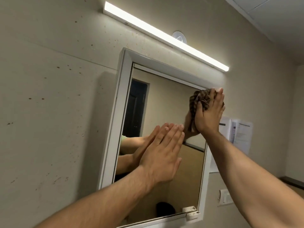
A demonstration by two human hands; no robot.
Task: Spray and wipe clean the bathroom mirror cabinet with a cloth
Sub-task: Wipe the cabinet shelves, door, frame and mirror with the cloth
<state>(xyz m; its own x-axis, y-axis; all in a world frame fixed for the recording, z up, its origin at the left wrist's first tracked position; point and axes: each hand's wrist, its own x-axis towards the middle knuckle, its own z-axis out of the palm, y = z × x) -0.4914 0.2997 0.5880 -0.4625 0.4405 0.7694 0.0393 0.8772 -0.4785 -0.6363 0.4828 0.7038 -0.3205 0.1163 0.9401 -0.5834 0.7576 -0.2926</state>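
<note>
Wiping the upper right corner of the mirror cabinet [122, 102]

My right hand [209, 112] presses a bunched striped cloth [196, 100] on the glass; my left hand [162, 155] lies flat, fingers released, against the mirror.

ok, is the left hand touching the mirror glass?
Touching. The head view shows the left hand flat against the mirror, its fingertips meeting their own reflection with no gap.
</note>
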